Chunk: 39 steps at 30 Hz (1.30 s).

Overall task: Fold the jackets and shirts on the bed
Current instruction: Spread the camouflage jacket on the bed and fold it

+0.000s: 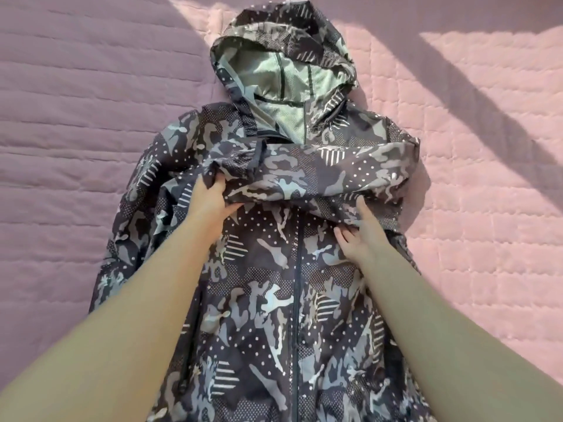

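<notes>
A hooded jacket [268,284] in a dark camouflage print with white dots and stripes lies front up on the bed, zipper closed, hood [283,65] spread toward the far side. Its right sleeve [304,172] is folded across the chest. My left hand [210,199] grips that sleeve near the cuff, fingers curled into the fabric. My right hand [362,236] holds the sleeve's lower edge closer to the shoulder, thumb on top and fingers tucked under. The jacket's other sleeve [134,208] lies straight down along the left side.
A pink quilted bedspread [472,208] covers the whole bed around the jacket. Bands of sunlight and shadow fall across the right side. My forearms reach over the jacket's lower half.
</notes>
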{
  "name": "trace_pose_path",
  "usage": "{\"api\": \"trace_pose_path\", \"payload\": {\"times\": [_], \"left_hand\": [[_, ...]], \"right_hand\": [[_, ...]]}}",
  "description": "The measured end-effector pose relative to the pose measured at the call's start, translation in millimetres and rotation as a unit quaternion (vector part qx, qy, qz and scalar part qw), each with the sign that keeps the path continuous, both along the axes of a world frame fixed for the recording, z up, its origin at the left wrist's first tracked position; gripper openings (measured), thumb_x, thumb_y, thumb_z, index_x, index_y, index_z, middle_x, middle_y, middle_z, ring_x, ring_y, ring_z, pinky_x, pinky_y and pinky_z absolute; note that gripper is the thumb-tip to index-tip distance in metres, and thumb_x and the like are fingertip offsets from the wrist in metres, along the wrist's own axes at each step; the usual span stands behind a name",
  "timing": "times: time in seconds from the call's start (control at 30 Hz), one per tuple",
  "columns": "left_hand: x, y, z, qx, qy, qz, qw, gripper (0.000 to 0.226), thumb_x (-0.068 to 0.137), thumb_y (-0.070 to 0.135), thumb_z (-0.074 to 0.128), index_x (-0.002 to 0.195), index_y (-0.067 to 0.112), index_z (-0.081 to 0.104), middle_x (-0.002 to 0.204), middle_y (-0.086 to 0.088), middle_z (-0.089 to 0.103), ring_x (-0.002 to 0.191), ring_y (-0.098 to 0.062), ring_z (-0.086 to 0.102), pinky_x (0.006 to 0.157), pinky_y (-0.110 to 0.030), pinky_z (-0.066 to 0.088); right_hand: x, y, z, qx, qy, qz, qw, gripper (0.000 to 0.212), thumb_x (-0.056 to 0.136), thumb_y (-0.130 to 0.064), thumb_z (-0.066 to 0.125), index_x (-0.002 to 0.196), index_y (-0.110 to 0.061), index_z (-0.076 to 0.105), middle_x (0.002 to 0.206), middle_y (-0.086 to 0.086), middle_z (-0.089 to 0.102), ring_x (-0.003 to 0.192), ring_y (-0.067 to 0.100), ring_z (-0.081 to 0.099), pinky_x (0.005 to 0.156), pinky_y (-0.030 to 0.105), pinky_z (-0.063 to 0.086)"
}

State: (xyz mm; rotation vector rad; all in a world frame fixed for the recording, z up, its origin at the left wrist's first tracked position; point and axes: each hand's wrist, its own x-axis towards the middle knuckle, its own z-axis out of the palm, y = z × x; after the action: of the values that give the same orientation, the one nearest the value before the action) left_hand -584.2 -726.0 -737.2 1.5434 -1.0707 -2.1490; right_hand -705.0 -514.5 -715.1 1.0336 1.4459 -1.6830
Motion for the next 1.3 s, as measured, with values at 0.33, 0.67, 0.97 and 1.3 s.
{"api": "trace_pose_path", "payload": {"times": [0.33,0.67,0.97,1.3], "left_hand": [[45,-92,24,-0.055,-0.01,0.167,0.984,0.024,0.1,0.026,0.05,0.124,0.024,0.048,0.115,0.002,0.062,0.102,-0.017,0.063,0.072,-0.031,0.058],[38,-22,18,-0.353,-0.269,0.047,0.895,0.055,0.072,0.015,0.078,0.101,0.018,0.032,0.123,-0.007,0.04,0.111,-0.022,0.04,0.1,-0.039,0.039],[-55,50,11,-0.476,-0.071,-0.331,0.812,0.033,0.088,0.017,0.065,0.119,0.019,0.055,0.115,0.004,0.058,0.108,-0.014,0.053,0.1,-0.039,0.043],[-168,43,-6,-0.454,-0.149,-0.466,0.745,0.075,0.09,0.035,0.065,0.15,0.018,0.025,0.154,-0.007,0.031,0.147,-0.026,0.015,0.12,-0.046,0.012]], "right_hand": [[51,-78,3,-0.103,-0.099,0.025,0.99,0.012,0.1,-0.011,0.047,0.095,-0.005,0.056,0.125,0.01,0.06,0.123,0.022,0.054,0.097,0.028,0.046],[36,-56,8,0.196,0.331,0.402,0.831,0.03,0.098,-0.03,0.05,0.08,-0.011,0.063,0.068,0.001,0.064,0.059,0.011,0.058,0.062,0.028,0.05],[-99,-19,-2,0.412,0.399,0.232,0.785,0.025,0.09,-0.016,0.051,0.113,-0.007,0.053,0.114,0.012,0.056,0.109,0.029,0.054,0.091,0.029,0.04],[-182,-20,-21,0.274,0.232,0.231,0.904,0.051,0.08,-0.035,0.066,0.126,-0.021,0.049,0.113,0.004,0.058,0.098,0.022,0.057,0.077,0.033,0.049]]}}
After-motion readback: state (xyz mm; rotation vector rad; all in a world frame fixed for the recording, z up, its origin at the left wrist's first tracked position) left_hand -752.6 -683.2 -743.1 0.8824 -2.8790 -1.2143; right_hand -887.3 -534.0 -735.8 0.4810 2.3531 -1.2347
